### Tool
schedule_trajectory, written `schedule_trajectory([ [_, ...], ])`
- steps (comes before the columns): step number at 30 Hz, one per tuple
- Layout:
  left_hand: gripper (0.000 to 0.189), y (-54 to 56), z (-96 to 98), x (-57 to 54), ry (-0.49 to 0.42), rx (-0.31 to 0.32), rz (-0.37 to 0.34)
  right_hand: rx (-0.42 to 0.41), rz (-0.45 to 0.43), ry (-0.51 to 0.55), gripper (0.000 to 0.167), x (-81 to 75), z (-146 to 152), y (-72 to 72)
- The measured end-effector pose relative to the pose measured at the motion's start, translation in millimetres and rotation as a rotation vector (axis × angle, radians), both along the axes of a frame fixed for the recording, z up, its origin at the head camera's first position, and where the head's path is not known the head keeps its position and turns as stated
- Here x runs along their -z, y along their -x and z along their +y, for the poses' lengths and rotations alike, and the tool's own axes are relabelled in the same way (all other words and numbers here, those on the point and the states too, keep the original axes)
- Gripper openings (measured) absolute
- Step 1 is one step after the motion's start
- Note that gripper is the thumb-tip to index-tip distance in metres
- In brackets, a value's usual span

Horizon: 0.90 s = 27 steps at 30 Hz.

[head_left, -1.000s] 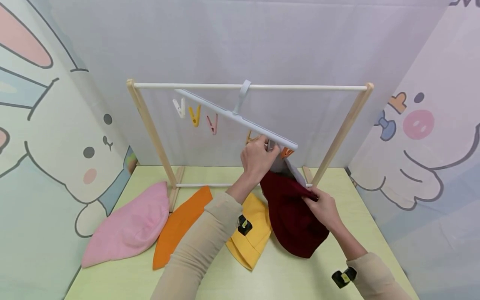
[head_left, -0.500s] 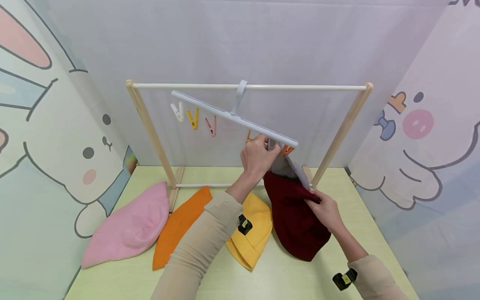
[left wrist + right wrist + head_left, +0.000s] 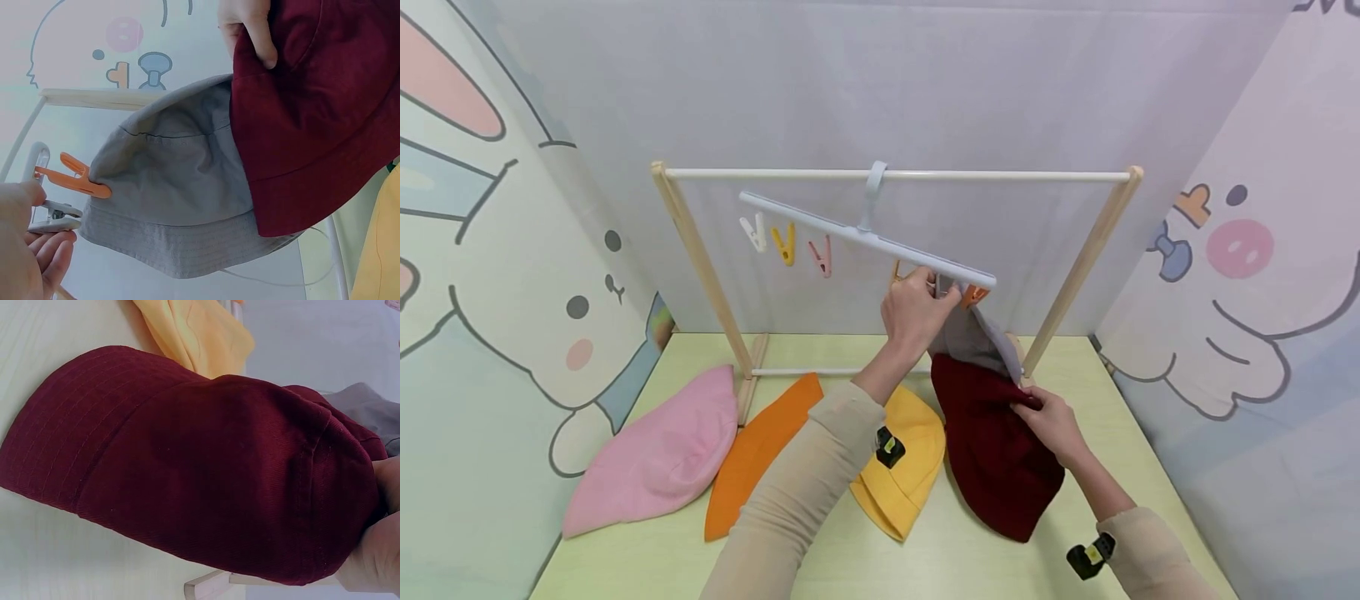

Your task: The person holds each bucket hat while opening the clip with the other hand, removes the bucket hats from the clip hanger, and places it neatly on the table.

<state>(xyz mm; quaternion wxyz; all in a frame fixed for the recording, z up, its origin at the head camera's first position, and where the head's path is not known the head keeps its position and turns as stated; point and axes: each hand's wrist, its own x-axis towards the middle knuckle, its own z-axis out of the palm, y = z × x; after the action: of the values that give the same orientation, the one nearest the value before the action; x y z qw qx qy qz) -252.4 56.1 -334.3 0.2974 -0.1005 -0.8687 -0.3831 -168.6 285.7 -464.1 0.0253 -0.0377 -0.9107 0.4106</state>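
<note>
In the head view, my left hand is raised under the right half of a pale blue hanger. Its thumb and fingers pinch a grey clothespin, whose tip meets the edge of grey bucket-hat cloth. An orange clothespin bites that cloth close by. My right hand grips a dark red bucket hat where red meets grey. Whether red and grey are two sides of one hat or two hats, I cannot tell. Part of the right hand is hidden behind the red cloth.
The hanger hooks over the top bar of a wooden rack. White, yellow and pink clothespins hang on its left half. Pink, orange and yellow hats lie on the table.
The hanger's hook has slid left along the bar and the hanger tilts less steeply. My right hand and the red hat have shifted slightly down and right, showing more grey cloth.
</note>
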Motion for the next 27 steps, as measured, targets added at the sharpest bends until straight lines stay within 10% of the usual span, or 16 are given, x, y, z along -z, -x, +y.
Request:
schedule_trajectory([
  [27,0.027,1.1,2.5,-3.4,0.016,0.001,-0.044,-0.083,-0.076,-0.097,0.02,22.8,14,15.1],
])
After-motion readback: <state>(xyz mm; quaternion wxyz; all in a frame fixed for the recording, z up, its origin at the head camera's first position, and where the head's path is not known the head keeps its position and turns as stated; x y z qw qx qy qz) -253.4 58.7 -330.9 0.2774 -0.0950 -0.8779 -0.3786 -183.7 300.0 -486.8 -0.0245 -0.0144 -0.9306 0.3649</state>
